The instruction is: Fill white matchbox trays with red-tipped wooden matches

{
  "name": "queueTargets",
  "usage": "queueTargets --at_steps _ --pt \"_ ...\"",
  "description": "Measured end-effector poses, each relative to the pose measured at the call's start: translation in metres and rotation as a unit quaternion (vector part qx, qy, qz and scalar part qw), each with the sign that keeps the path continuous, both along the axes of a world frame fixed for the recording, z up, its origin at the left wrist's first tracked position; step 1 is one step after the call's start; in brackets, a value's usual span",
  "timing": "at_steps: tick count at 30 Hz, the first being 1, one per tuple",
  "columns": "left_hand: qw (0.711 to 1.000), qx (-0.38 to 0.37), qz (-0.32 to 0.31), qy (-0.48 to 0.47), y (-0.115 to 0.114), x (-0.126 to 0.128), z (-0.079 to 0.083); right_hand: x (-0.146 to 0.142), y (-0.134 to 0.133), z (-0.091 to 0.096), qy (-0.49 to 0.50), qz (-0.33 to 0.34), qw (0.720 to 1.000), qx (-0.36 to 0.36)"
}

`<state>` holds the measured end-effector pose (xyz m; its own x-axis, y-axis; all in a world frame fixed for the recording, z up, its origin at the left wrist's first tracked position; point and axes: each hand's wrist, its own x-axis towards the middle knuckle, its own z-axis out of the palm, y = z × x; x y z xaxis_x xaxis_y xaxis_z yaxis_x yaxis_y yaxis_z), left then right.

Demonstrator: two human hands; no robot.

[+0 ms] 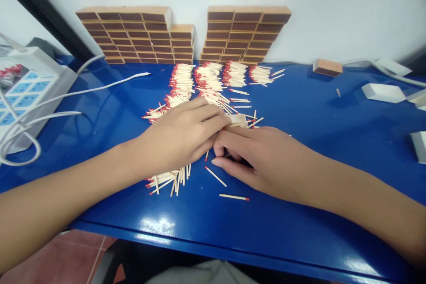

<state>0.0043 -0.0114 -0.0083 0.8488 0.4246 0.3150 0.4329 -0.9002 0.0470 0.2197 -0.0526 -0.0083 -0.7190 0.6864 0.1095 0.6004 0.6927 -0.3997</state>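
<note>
Red-tipped matches [206, 82] lie in rows and loose heaps on the blue table [299, 115]. My left hand [181, 135] rests palm down over a heap of matches, its fingers curled around a small pale matchbox tray [238, 120]. My right hand [258, 157] meets it from the right, fingers pinched together beside the tray over a few matches; what the fingertips hold is hidden. Single matches [234, 197] lie in front of both hands.
Two stacks of brown matchboxes [140, 37] [244, 35] stand against the white wall. A lone matchbox [327, 67] and white trays [382, 92] sit at right. A white power strip [29, 88] with cables [100, 88] is at left. The table's front edge [206, 244] is near.
</note>
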Motion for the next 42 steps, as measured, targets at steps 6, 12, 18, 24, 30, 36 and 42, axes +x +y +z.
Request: queueTargets --at_steps 6,12,18,24,30,36,42 --pt "0.999 0.006 0.007 0.037 -0.0073 0.0013 0.0026 0.0015 -0.0006 -0.0016 -0.007 0.003 1.0 0.012" --pt "0.999 -0.003 0.012 0.049 -0.0082 0.0009 0.0032 0.0013 -0.0008 -0.002 -0.006 0.003 1.0 0.014" --pt "0.999 -0.006 0.007 0.048 -0.0046 -0.0008 0.003 0.0012 -0.0002 -0.0012 -0.006 -0.001 1.0 0.019" --pt "0.999 0.007 0.003 0.038 -0.0034 -0.0011 0.0021 0.0006 -0.001 -0.0009 -0.008 -0.005 1.0 0.006" --pt "1.0 0.012 -0.002 0.014 -0.003 -0.0008 0.0011 -0.0002 -0.0001 0.0006 -0.009 -0.009 1.0 -0.005" --pt "0.999 0.032 -0.006 0.005 -0.0019 -0.0004 -0.0002 0.0 -0.0005 0.0008 -0.004 -0.005 1.0 0.0" --pt "0.999 0.047 -0.009 0.004 -0.0015 0.0 -0.0003 0.001 -0.001 -0.0004 -0.005 -0.008 1.0 -0.008"
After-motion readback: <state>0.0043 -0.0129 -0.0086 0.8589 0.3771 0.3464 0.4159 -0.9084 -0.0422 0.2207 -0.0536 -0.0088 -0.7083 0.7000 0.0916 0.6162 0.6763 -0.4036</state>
